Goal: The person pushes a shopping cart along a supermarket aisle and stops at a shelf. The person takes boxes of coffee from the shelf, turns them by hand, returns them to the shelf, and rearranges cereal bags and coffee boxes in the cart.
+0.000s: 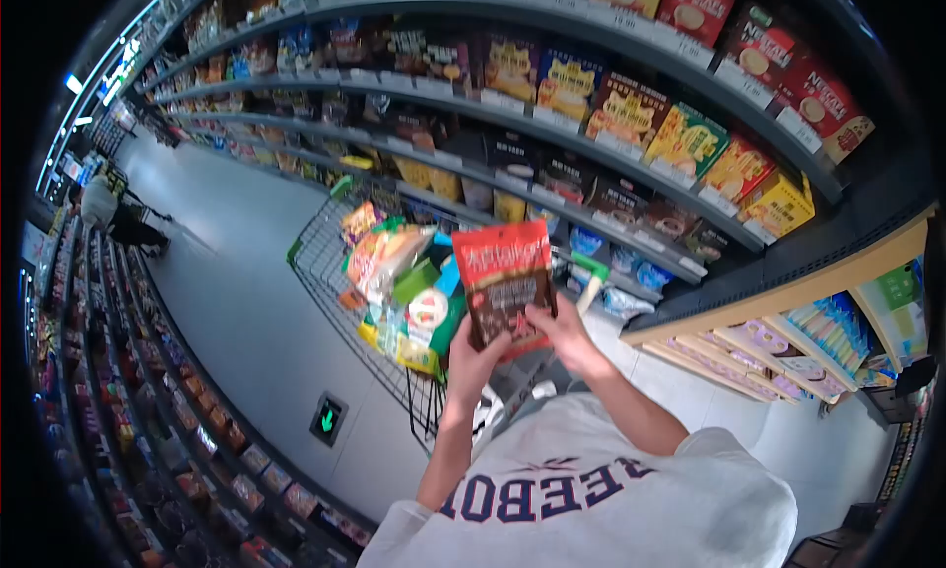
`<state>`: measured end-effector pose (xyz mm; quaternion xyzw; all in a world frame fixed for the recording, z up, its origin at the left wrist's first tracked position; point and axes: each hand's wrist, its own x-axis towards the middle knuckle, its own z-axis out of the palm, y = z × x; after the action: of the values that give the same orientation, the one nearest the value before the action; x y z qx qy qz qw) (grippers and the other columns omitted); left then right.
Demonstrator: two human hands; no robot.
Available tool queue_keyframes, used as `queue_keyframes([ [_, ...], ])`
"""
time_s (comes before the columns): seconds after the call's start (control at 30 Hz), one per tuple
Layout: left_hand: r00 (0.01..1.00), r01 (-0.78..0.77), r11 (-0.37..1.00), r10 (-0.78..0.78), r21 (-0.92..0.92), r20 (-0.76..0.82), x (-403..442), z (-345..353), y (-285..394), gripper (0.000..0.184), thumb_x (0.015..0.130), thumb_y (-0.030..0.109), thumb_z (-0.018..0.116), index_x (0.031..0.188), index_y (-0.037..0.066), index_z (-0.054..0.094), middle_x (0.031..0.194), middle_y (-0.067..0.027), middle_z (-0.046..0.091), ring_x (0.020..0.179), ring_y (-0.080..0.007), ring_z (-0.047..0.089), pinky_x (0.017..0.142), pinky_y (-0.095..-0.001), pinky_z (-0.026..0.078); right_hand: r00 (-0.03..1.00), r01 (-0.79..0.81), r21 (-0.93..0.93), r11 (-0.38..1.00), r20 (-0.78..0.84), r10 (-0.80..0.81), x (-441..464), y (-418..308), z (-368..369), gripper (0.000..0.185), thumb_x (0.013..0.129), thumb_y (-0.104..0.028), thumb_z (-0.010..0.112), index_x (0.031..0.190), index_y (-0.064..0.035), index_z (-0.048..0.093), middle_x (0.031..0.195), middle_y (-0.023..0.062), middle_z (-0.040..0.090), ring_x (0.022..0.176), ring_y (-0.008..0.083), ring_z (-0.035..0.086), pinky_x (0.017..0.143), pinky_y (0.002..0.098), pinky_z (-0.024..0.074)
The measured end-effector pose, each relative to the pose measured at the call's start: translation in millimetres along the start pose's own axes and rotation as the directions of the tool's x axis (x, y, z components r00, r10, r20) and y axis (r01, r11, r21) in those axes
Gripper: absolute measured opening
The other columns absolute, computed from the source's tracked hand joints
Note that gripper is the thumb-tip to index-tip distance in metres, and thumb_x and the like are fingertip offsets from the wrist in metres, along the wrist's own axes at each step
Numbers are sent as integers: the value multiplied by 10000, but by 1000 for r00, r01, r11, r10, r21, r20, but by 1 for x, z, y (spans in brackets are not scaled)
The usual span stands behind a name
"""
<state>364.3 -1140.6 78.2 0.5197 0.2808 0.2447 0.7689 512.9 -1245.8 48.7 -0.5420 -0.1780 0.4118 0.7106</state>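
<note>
Left hand (473, 359), right hand (565, 334): both pinching pouch (504, 275), lower end | long axis: away from shirt (591, 484) | cart (323, 263): ahead-left of pouch (left hand nearer)

Red NESCAFÉ boxes (759, 51) are being borne by an upper shelf (650, 36), and a yellow box (778, 206) is being held one tier lower. Opposite, packaged goods (248, 489) are being displayed in rows. A green arrow (328, 417) is being shown by a floor sign (329, 437). Farther off, a person (101, 203) is being seen, apparently beside a cart (148, 213).
</note>
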Motion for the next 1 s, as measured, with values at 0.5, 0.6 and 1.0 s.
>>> queue_keyframes([
  [0.5,1000,-7,1000,7,-24,-17,-6,-9,5,488,906,15,721,1348,-23,517,1106,-84,698,898,-115,689,679,-263,619,996,14,-13,1000,93,-12,-8,-22,12,524,860,-71,806,1305,19,543,1202,90,682,1074,151,651,959,320,519],
  [0.6,997,49,998,-51,-35,-58,-4,-15,-7,486,906,26,727,1345,-23,524,1098,-76,697,885,-111,686,649,-260,607,990,-121,-39,992,64,123,-9,-21,14,509,874,-66,788,1311,16,539,1205,97,681,1077,156,655,954,312,520],
  [1.0,758,177,945,-308,-273,-575,-17,-113,-93,356,999,79,616,1318,-6,484,1149,-136,685,860,-209,728,593,-290,634,969,247,-875,417,225,-101,-14,35,-23,447,904,-210,732,1285,-30,583,1187,195,692,1111,380,651,1015,447,482],
])
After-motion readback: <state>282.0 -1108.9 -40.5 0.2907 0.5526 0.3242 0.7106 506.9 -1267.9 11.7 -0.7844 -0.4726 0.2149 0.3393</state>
